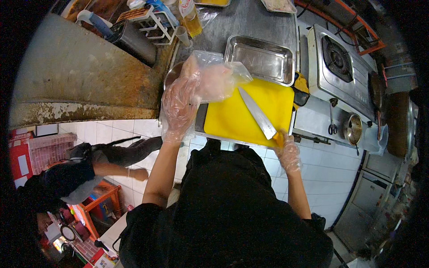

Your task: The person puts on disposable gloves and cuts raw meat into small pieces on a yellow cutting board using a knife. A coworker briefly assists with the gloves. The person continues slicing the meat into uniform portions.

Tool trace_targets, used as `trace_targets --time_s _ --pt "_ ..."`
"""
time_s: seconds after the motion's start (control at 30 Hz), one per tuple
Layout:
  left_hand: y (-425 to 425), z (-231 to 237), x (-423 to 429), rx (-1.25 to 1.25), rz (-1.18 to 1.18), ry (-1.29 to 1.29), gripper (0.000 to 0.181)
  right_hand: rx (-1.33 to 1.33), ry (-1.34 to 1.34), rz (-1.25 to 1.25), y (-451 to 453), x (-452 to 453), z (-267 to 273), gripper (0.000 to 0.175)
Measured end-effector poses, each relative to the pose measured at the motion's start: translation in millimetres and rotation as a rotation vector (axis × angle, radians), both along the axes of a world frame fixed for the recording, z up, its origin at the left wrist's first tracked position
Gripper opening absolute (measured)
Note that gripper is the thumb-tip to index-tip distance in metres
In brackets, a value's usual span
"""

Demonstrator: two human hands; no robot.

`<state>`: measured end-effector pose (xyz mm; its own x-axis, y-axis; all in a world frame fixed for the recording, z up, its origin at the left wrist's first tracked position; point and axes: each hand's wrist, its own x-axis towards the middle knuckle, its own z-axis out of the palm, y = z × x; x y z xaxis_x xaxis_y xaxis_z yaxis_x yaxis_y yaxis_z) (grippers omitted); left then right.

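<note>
My left hand point(181, 104), in a clear plastic glove, grips a clear plastic bag with pale pink raw meat point(216, 82) in it. The bag hangs over the left edge of a yellow cutting board point(223, 119) and partly covers a round metal bowl point(171, 75). My right hand point(289, 152), gloved too, is closed on the yellow handle of a kitchen knife point(256, 112). Its blade lies over the board, tip pointing up and left. A rectangular steel tray point(261, 60) stands just behind the board.
A bottle of yellow liquid point(191, 18), a plastic cup point(182, 35) and a white rack point(162, 28) stand at the back left. To the right is a gas stove point(345, 67), with scissors point(332, 122) and a metal ladle point(354, 129) before it. Another person point(77, 171) is at the left.
</note>
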<state>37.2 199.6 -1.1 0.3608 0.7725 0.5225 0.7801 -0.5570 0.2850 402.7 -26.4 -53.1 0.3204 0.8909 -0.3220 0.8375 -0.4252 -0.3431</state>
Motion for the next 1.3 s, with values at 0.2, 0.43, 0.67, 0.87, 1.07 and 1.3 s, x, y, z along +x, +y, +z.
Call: trace_targets --time_s 0.2,0.43,0.67,0.87,1.07,1.3 --pt "15 -18 -3 0.035 0.026 -0.147 0.041 -0.065 0.066 0.0 -28 1 -29 0.051" --pt "7 -24 0 -0.267 0.172 -0.844 0.032 0.053 0.179 -0.188 -73 -28 -3 0.039" --pt "0 -8 5 -0.252 0.15 -0.858 0.035 0.291 0.646 -0.438 -42 -52 34 0.037" --pt "-2 6 12 -0.13 0.17 -0.727 0.032 0.345 0.897 -0.418 1 -65 68 0.035" --pt "14 14 33 0.036 0.214 -0.777 0.029 0.283 1.033 -0.307 22 -73 89 0.036" --pt "41 14 33 0.074 0.456 -0.839 0.03 0.123 0.69 0.044 39 -45 112 0.055"
